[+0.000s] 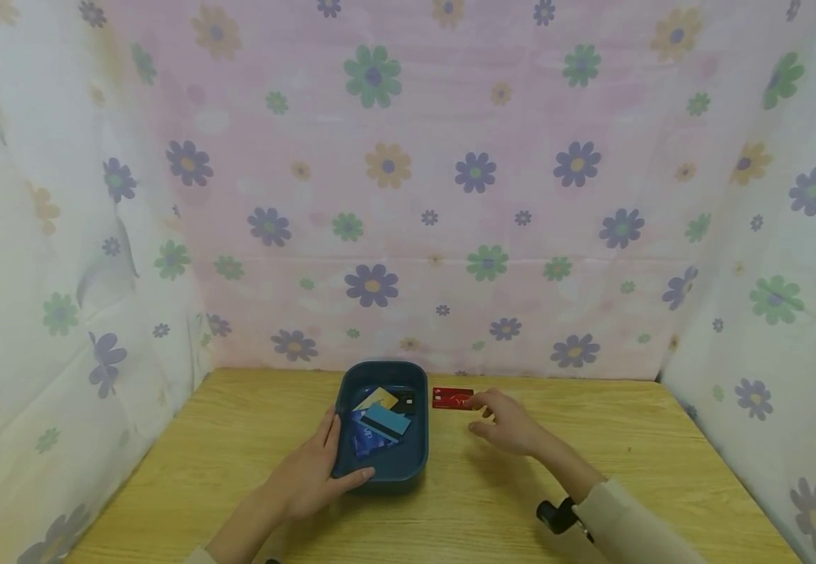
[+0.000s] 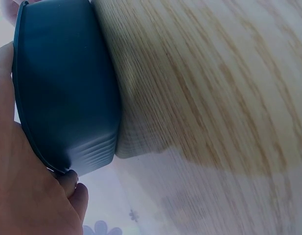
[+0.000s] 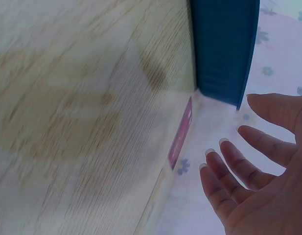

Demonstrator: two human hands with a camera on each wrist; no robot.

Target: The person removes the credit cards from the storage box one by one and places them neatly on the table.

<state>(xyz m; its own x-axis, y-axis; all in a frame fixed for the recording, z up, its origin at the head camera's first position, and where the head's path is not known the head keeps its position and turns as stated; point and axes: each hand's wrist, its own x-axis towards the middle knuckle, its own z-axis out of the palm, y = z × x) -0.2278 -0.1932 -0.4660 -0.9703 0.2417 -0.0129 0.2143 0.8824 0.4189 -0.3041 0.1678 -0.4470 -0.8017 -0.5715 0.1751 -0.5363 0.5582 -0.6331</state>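
Observation:
A dark teal plastic bin (image 1: 390, 475) rests on the table with several bank cards inside: a light blue card (image 1: 387, 421) with a black stripe, a dark blue card (image 1: 369, 440), a yellow card (image 1: 377, 398) and a black card (image 1: 404, 403). My left hand (image 1: 309, 474) grips the bin's near left corner, thumb along the near rim and fingers on the left side. Right of the bin, a red card (image 1: 450, 398) lies flat on the table. Above its right end is my right hand (image 1: 510, 424), fingers loosely bent and apart from the card in the right wrist view.
The wooden table (image 1: 563, 470) runs back to a flowered cloth (image 1: 422, 235), which hangs behind it and on both sides. A black strap piece (image 1: 556, 515) sits at my right wrist.

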